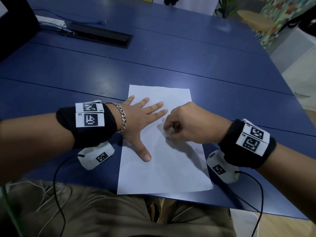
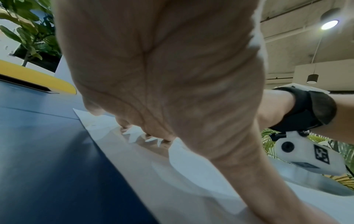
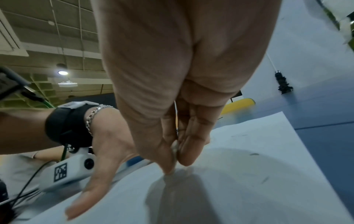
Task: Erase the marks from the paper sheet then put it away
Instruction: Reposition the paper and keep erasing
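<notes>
A white paper sheet [image 1: 171, 165] lies lengthwise on the blue table [image 1: 68, 79], near its front edge. My left hand [image 1: 145, 115] presses flat on the sheet's left part, fingers spread and straight. In the left wrist view the left palm [image 2: 162, 75] fills the frame above the paper [image 2: 153, 174]. My right hand [image 1: 168, 131] pinches a small white eraser [image 1: 166, 133] against the middle of the sheet, just right of the left fingertips. The right wrist view shows the eraser [image 3: 174, 147] between thumb and fingers, touching the paper [image 3: 249, 197]. Faint pencil marks [image 3: 254, 154] sit farther up the sheet.
A black cable recess [image 1: 100, 35] and a white power strip [image 1: 51, 21] lie at the table's far left. A wooden stool [image 1: 256, 21] stands beyond the far right corner. Wrist camera cables [image 1: 58, 194] hang over my lap below the table's front edge [image 1: 188, 200].
</notes>
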The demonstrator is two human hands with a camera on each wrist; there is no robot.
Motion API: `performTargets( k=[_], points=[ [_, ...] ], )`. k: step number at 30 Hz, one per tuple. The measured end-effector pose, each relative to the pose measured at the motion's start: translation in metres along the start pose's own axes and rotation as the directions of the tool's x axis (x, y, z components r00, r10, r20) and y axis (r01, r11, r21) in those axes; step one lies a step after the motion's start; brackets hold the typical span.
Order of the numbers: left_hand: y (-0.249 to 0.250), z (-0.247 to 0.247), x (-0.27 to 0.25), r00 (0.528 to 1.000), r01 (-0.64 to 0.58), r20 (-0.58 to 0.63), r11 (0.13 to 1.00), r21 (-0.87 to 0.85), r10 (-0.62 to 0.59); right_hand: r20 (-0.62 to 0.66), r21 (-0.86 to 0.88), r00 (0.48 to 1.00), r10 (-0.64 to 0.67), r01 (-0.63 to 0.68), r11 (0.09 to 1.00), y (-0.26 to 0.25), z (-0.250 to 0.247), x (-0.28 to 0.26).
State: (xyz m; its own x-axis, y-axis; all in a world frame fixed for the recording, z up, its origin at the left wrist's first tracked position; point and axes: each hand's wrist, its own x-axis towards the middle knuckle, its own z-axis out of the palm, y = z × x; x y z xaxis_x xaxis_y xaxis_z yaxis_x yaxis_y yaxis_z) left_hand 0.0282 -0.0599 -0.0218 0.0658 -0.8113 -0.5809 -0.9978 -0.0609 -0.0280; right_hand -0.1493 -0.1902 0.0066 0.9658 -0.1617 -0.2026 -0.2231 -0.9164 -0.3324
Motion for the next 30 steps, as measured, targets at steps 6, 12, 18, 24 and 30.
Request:
performTargets(
  k=[6, 12, 18, 24, 30],
  points=[
    [0.001, -0.001, 0.0, 1.0, 0.007, 0.006, 1.0, 0.006, -0.007, -0.098, -0.051, 0.994, 0.053, -0.058, 0.997, 0.012, -0.005, 0.0],
    [0.002, -0.002, 0.0, 1.0, 0.009, 0.017, 1.0, 0.01, -0.009, -0.017, -0.044, 1.0, 0.003, -0.004, 0.999, 0.007, -0.002, -0.007],
    [0.002, -0.003, -0.002, 1.0, 0.017, 0.021, 1.0, 0.004, -0.017, -0.04, -0.087, 0.999, -0.028, 0.024, 0.996, 0.0, 0.005, -0.012],
    [0.004, -0.004, -0.002, 1.0, 0.019, 0.02, 1.0, 0.021, -0.019, -0.092, -0.074, 0.995, 0.036, -0.043, 0.996, 0.012, -0.007, -0.004],
    [0.003, -0.003, -0.003, 1.0, 0.018, 0.016, 1.0, 0.007, -0.018, 0.027, -0.091, 0.999, -0.04, 0.042, 0.995, -0.011, 0.004, -0.014]
  ],
)
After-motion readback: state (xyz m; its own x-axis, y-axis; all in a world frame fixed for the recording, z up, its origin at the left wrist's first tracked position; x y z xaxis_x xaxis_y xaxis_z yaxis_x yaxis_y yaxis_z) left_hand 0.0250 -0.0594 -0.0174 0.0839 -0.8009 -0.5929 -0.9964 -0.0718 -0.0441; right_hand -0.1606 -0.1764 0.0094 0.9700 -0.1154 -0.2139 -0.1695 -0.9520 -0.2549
